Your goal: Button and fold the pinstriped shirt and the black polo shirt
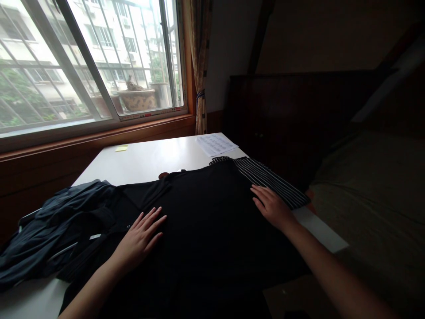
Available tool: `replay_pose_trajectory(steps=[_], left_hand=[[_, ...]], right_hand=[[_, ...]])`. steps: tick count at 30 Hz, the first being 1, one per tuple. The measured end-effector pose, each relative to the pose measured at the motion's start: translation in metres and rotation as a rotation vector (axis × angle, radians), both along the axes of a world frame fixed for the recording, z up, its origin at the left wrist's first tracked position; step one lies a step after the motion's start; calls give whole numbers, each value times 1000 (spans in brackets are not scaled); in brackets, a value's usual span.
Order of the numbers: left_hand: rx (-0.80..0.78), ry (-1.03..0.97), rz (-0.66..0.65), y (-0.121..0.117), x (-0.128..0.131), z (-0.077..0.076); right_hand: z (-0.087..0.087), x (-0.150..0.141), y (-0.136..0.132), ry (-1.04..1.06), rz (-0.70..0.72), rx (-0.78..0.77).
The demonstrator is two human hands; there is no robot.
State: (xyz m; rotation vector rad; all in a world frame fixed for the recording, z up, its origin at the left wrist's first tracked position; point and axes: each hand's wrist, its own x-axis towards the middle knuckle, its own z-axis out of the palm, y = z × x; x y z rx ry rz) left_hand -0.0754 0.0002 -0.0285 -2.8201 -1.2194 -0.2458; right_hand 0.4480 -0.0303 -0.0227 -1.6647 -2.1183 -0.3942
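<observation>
A black shirt point(206, 221) lies spread out across the white table point(146, 159), its lower part hanging over the near edge. My left hand point(142, 237) rests flat on it at the left, fingers stretched and slightly apart. At the right, my right hand point(270, 204) lies on the black cloth close to a black-and-white striped cloth point(265, 175), its fingers extended. Neither hand grips anything. A small white tag point(94, 236) shows on the dark fabric left of my left hand.
A crumpled dark blue garment point(63, 221) is heaped at the left. Printed papers point(216, 144) and a yellow sticky note point(121, 148) lie toward the table's far side. A small brown round object point(164, 175) peeks out behind the shirt. Beyond stand a barred window point(133, 57) and a curtain point(200, 66).
</observation>
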Motion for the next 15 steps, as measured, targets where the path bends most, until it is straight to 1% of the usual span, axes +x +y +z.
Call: replay_pose_trajectory(steps=[3, 6, 9, 11, 13, 15], left_hand=[[26, -6, 12, -5, -1, 5], [57, -3, -1, -17, -4, 13], [86, -35, -47, -38, -14, 25], [83, -61, -104, -56, -24, 34], [52, -61, -177, -74, -38, 42], [28, -63, -214, -92, -55, 45]], right_hand=[[2, 2, -27, 21, 6, 48], [-5, 9, -57, 38, -28, 43], [-14, 15, -84, 56, -68, 17], [-19, 18, -98, 51, -99, 8], [-23, 19, -106, 48, -137, 9], [-26, 19, -109, 74, -160, 3]])
